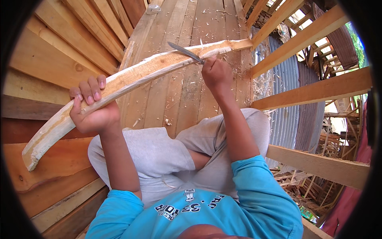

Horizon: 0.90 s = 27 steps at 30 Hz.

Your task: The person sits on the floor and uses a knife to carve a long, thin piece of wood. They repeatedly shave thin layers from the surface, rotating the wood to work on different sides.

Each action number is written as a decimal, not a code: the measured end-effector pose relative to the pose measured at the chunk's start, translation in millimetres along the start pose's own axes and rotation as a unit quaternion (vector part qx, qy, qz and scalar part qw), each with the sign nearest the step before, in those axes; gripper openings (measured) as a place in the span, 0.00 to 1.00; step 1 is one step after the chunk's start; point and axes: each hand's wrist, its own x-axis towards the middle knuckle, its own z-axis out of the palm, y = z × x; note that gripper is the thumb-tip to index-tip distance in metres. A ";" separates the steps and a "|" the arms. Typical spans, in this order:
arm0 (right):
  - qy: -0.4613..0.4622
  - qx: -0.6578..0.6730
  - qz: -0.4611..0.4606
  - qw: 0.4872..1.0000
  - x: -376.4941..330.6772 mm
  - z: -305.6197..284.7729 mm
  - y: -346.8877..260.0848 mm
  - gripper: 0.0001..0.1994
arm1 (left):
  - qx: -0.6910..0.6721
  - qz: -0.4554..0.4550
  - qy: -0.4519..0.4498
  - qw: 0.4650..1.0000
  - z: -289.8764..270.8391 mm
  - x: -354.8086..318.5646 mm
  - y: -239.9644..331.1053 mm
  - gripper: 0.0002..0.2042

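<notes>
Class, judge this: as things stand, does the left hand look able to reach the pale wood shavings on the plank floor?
Probably not: the left hand is wrapped around the long curved wooden piece, and the pale wood shavings lie beyond it on the plank floor.

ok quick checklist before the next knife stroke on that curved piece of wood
1. Left hand grips the curved wooden piece firmly, fingers wrapped over it: ok.
2. Right hand closed on the knife handle: ok.
3. Blade rests against the wood's upper edge: ok, it looks in contact.
4. Left hand clear of the blade: ok, it sits far down the piece from the knife.
5. Far end of the piece supported on the plank floor: cannot tell.
6. Legs clear of the blade: ok, the knees lie below the piece, nearer the body than the blade.
</notes>
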 end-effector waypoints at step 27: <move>-0.078 0.011 0.019 0.997 -40.7 -17.5 -53.5 0.27 | -0.006 0.011 0.002 1.000 -5.0 0.2 1.1 0.05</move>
